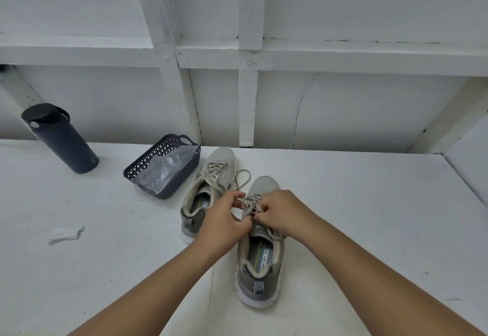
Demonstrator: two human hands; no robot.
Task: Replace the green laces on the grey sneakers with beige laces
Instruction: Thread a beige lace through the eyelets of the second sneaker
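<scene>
Near sneaker [260, 264] sat on tabletop [356, 217]; left hand [224, 219] and right hand [277, 213] both pinched its beige lace [249, 202]. Second sneaker [208, 187] just behind, laced beige. Farther left, basket [140, 168] held crumpled clear bag [166, 170]. Bottle [59, 137] upright, capped.

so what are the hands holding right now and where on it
Both the left hand and the right hand pinch the beige lace of the nearer grey mesh sneaker, at its loose ends above the upper eyelets.
</scene>
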